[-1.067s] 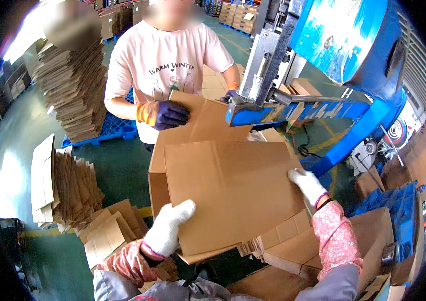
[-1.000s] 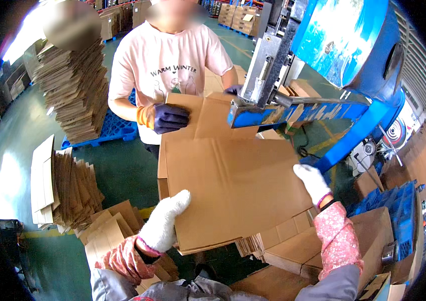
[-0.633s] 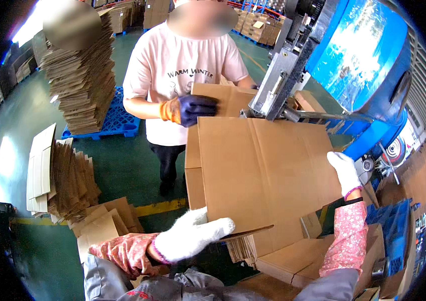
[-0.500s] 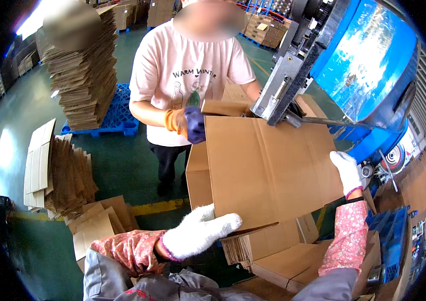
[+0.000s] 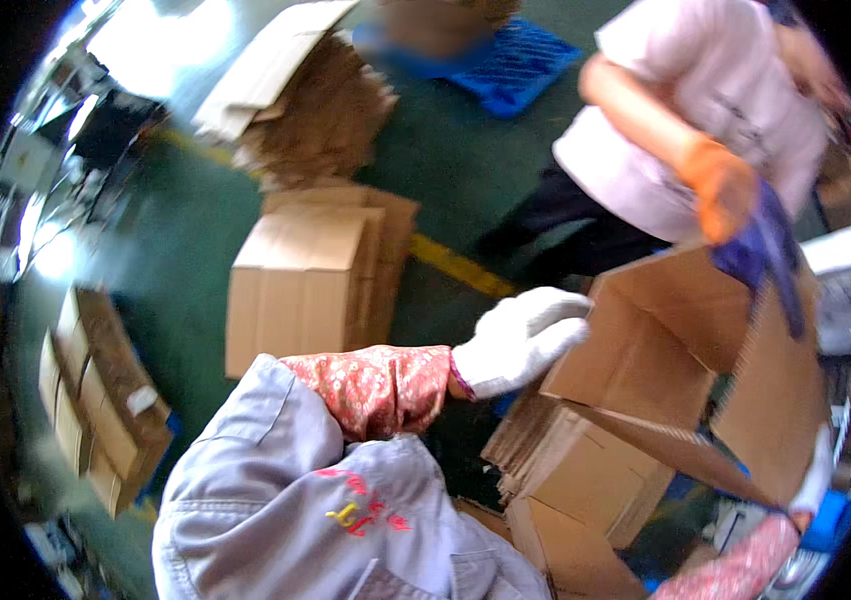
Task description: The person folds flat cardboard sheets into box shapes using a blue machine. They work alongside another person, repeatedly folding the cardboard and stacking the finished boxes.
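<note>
A brown cardboard box (image 5: pixel 645 370) is tilted before me on the right, its inside facing up. My left hand (image 5: pixel 520 342), in a white knit glove, reaches the box's left edge with fingertips touching or almost touching it; fingers and thumb are stretched apart. At the outer right wall, my right hand (image 5: pixel 817 470) in a white glove holds the box, its fingers mostly hidden and blurred. Across from me, a co-worker's hand (image 5: pixel 760 235) in a purple-and-orange glove is at the box's far upper edge.
Below the box lie folded cartons (image 5: pixel 585 475). Left of my arm stand flattened boxes (image 5: pixel 295 290), with a taller cardboard stack (image 5: pixel 315 125) behind. Further left are more folded cartons (image 5: pixel 110 400). A blue pallet (image 5: pixel 520 65) lies beyond, and a yellow line (image 5: pixel 460 265) crosses the green floor.
My view has swung left and down, and the blue machine has left it. The box has come away from the machine's head and tipped, showing its inside. The co-worker leans over it.
</note>
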`<action>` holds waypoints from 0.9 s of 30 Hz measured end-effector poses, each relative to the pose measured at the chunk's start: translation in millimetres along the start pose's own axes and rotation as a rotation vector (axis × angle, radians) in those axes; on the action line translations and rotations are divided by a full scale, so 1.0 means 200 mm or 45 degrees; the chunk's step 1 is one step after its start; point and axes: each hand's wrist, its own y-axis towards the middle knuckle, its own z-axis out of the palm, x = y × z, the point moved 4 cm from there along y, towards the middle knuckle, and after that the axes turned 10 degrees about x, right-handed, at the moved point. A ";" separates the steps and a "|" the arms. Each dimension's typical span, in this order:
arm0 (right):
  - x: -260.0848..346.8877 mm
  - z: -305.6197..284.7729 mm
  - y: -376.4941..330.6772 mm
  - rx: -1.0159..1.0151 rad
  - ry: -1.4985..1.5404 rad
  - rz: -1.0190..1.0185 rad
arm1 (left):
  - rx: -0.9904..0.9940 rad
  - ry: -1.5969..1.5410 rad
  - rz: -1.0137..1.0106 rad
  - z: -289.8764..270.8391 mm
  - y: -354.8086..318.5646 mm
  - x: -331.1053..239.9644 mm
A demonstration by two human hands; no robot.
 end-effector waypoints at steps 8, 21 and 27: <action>-0.44 1.11 0.00 0.057 -0.217 -0.036 | -0.588 0.818 -1.480 -0.75 -1.14 1.46; -1.07 2.79 -0.20 0.514 -0.588 0.373 | -0.652 0.210 -1.768 -1.05 -1.60 2.93; -0.83 1.54 -0.23 -0.060 -0.904 0.276 | -0.471 0.202 -1.585 -1.20 -1.72 2.89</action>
